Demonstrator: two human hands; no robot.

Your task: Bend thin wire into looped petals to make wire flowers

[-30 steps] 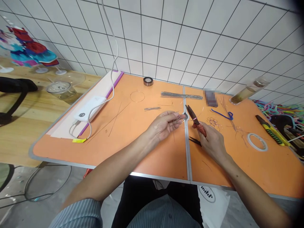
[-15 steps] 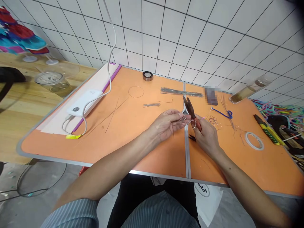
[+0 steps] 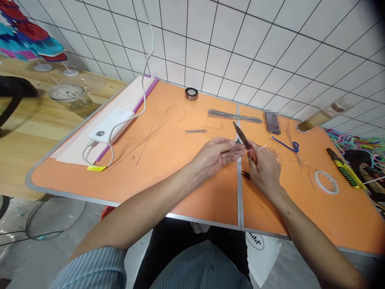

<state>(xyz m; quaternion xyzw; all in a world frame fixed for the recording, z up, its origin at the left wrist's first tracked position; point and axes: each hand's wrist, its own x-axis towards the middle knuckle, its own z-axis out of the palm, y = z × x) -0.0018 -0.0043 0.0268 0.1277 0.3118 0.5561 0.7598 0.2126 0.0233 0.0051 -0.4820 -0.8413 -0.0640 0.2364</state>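
My left hand pinches a thin bent wire loop above the middle of the orange table. My right hand is closed round the red handles of a pair of pliers, whose dark jaws point up and away. Its fingertips also touch the wire's free end beside the left hand's fingers. Both hands meet over the seam between the two table halves.
A bundle of straight wires, a wire ring, a dark tape roll, a white tape ring, a yellow utility knife, a blue wire, a bottle and a white power bank with cable lie on the table.
My right hand with the pliers has come left and up to meet the left hand at the wire. The view has shifted slightly.
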